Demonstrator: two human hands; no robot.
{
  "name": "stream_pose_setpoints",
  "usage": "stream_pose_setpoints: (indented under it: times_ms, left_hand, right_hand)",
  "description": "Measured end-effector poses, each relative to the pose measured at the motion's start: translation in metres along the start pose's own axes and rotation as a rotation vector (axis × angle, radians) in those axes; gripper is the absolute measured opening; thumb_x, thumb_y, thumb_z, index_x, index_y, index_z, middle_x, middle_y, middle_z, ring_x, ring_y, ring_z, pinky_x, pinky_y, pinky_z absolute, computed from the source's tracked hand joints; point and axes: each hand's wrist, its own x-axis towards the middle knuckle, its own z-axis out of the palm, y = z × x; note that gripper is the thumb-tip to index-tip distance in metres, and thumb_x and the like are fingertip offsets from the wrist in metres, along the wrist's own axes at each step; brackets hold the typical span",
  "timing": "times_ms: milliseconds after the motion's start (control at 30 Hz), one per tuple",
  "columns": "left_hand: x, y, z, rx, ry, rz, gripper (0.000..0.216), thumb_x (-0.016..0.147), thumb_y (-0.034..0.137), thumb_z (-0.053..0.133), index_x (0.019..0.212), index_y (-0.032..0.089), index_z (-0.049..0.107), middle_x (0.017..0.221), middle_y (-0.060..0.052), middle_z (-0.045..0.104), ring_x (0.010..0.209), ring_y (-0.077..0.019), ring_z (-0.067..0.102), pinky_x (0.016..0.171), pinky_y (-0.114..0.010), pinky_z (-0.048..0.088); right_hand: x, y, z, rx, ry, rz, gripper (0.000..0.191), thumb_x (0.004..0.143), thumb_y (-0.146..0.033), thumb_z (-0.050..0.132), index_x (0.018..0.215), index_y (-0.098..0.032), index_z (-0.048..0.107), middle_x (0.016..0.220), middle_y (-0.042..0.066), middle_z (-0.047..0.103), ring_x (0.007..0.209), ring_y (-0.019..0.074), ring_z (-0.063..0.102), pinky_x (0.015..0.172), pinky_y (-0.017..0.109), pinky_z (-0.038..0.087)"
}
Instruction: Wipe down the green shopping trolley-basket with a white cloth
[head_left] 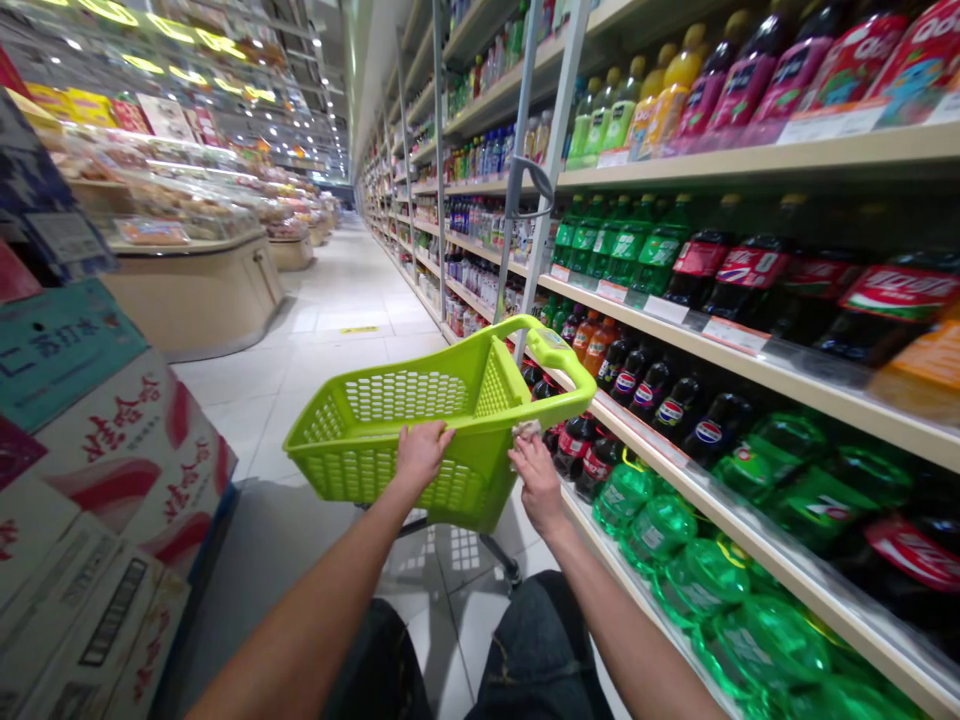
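A lime-green plastic shopping cart [480,478] stands crosswise in the aisle in front of my knees, its handle [574,375] pointing right. My left hand [421,452] is closed over the near rim of the basket, with the thumb along the top edge. Against the cart's near side below the handle, my right hand [536,475] presses a crumpled whitish cloth or tissue [526,430] under its fingertips. The basket's visible inside shows only green plastic. Part of a caster wheel [512,572] shows underneath, while the other wheels are hidden.
Shelves [675,315] of bottled soft drinks run along my right, with large green bottles [694,580] at the bottom. Stacked cartons [127,440] stand close on my left. Behind them is a rounded display counter [195,285]. The tiled aisle [352,290] stretches ahead.
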Motion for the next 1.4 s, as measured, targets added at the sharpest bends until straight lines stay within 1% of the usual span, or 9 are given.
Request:
stream_pose_setpoints:
  times_ms: [133, 233, 333, 600, 800, 1033, 1100, 1267, 1400]
  left_hand:
    - [0.003, 0.000, 0.001, -0.026, -0.006, -0.010, 0.033, 0.088, 0.036, 0.030, 0.097, 0.021, 0.058, 0.100, -0.006, 0.064, 0.098, -0.0208, 0.054, 0.090, -0.038, 0.030]
    - [0.002, -0.001, 0.003, -0.043, -0.003, -0.010, 0.032, 0.088, 0.033, 0.030, 0.107, 0.023, 0.054, 0.110, -0.005, 0.061, 0.104, -0.0195, 0.052, 0.094, -0.039, 0.028]
    - [0.000, 0.000, 0.004, -0.055, 0.006, -0.020, 0.032, 0.088, 0.031, 0.031, 0.109, 0.023, 0.054, 0.114, -0.005, 0.060, 0.106, -0.0197, 0.051, 0.096, -0.041, 0.027]
    - [-0.007, 0.001, 0.006, -0.051, 0.022, 0.014, 0.035, 0.087, 0.026, 0.030, 0.118, 0.022, 0.047, 0.120, -0.007, 0.055, 0.113, -0.0205, 0.046, 0.099, -0.044, 0.025]
    - [-0.012, 0.002, 0.012, -0.022, 0.059, 0.046, 0.040, 0.087, 0.023, 0.030, 0.125, 0.016, 0.040, 0.130, -0.009, 0.046, 0.123, -0.0223, 0.036, 0.103, -0.047, 0.022]
    - [-0.015, -0.004, 0.013, -0.012, 0.056, 0.106, 0.043, 0.086, 0.023, 0.031, 0.128, 0.017, 0.037, 0.133, -0.009, 0.042, 0.126, -0.0214, 0.033, 0.104, -0.047, 0.022]
    - [-0.016, -0.008, 0.013, -0.013, 0.045, 0.133, 0.044, 0.086, 0.023, 0.031, 0.128, 0.017, 0.036, 0.135, -0.009, 0.040, 0.126, -0.0209, 0.032, 0.104, -0.045, 0.022]
    - [-0.015, -0.007, 0.013, -0.019, 0.057, 0.111, 0.043, 0.085, 0.023, 0.032, 0.127, 0.018, 0.037, 0.133, -0.009, 0.042, 0.126, -0.0212, 0.033, 0.104, -0.046, 0.022]
    - [-0.016, -0.004, 0.011, -0.024, 0.038, 0.115, 0.044, 0.085, 0.022, 0.032, 0.128, 0.018, 0.037, 0.134, -0.009, 0.042, 0.126, -0.0214, 0.032, 0.104, -0.047, 0.022]
  right_hand:
    - [-0.005, 0.005, -0.016, 0.069, -0.076, -0.085, 0.034, 0.083, -0.007, 0.038, 0.102, -0.022, 0.061, 0.111, 0.004, 0.061, 0.118, 0.0176, 0.043, 0.098, 0.035, 0.042]
    - [0.032, 0.033, -0.047, 0.004, 0.106, 0.106, 0.039, 0.082, -0.005, 0.035, 0.114, -0.016, 0.054, 0.126, 0.009, 0.049, 0.126, 0.0225, 0.032, 0.105, 0.045, 0.030]
    - [0.066, 0.055, -0.060, -0.073, 0.237, 0.259, 0.043, 0.081, -0.005, 0.031, 0.117, -0.017, 0.052, 0.132, 0.008, 0.043, 0.128, 0.0219, 0.028, 0.108, 0.042, 0.024]
    - [0.025, 0.019, -0.021, 0.075, -0.143, -0.072, 0.042, 0.081, -0.002, 0.032, 0.109, -0.020, 0.058, 0.115, 0.007, 0.059, 0.121, 0.0177, 0.040, 0.097, 0.042, 0.042]
    - [0.038, 0.035, -0.032, 0.005, 0.007, 0.004, 0.041, 0.082, -0.004, 0.033, 0.114, -0.018, 0.055, 0.125, 0.010, 0.051, 0.127, 0.0208, 0.030, 0.100, 0.049, 0.034]
    - [-0.022, 0.015, -0.005, 0.113, -0.282, -0.205, 0.030, 0.086, -0.010, 0.037, 0.103, -0.021, 0.060, 0.109, 0.007, 0.063, 0.119, 0.0136, 0.043, 0.093, 0.036, 0.045]
    - [-0.016, 0.018, -0.014, 0.158, -0.286, -0.188, 0.031, 0.086, -0.010, 0.038, 0.106, -0.022, 0.059, 0.114, 0.006, 0.060, 0.120, 0.0145, 0.041, 0.094, 0.038, 0.044]
    - [0.035, 0.036, -0.031, 0.080, -0.057, -0.015, 0.039, 0.084, -0.007, 0.035, 0.115, -0.020, 0.055, 0.125, 0.009, 0.050, 0.126, 0.0204, 0.031, 0.102, 0.049, 0.032]
    - [0.019, 0.023, -0.012, 0.117, -0.195, -0.180, 0.035, 0.085, -0.007, 0.036, 0.108, -0.022, 0.058, 0.114, 0.006, 0.059, 0.122, 0.0150, 0.038, 0.099, 0.042, 0.039]
